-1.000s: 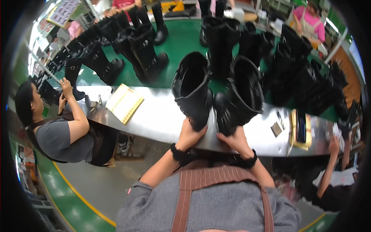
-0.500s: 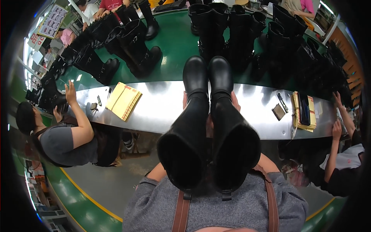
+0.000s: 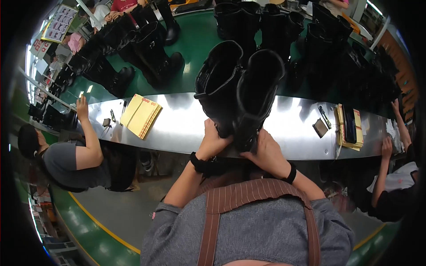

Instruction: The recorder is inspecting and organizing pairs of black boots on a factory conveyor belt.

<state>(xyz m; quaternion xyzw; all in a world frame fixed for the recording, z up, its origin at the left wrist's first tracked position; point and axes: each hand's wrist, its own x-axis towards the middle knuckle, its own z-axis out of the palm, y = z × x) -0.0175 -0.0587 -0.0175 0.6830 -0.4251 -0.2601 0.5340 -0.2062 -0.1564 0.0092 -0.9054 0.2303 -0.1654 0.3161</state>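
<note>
In front of me stands a pair of tall black boots, held upright with their dark shaft openings facing up. The left boot (image 3: 214, 104) leans slightly outward, and the right boot (image 3: 252, 119) presses against it. My left hand (image 3: 214, 141) grips the left boot low down from its near side. Around the lower part of the right boot, my right hand (image 3: 268, 151) is closed, with the thumb towards me. The feet of both boots are hidden behind the shafts and my hands. A dark band circles each of my wrists.
A steel ledge (image 3: 177, 117) fronts a green table (image 3: 197, 53) holding several black boots. On the ledge are yellow papers (image 3: 141, 116), a second yellow stack (image 3: 341, 126) under a dark phone (image 3: 349, 126), and small brown blocks. Co-workers (image 3: 66, 159) sit at both sides.
The boots have turned over: their toes pointed away with the openings towards me, and now the openings face up and away. My hands, mostly hidden before, now show at the boots' lower parts.
</note>
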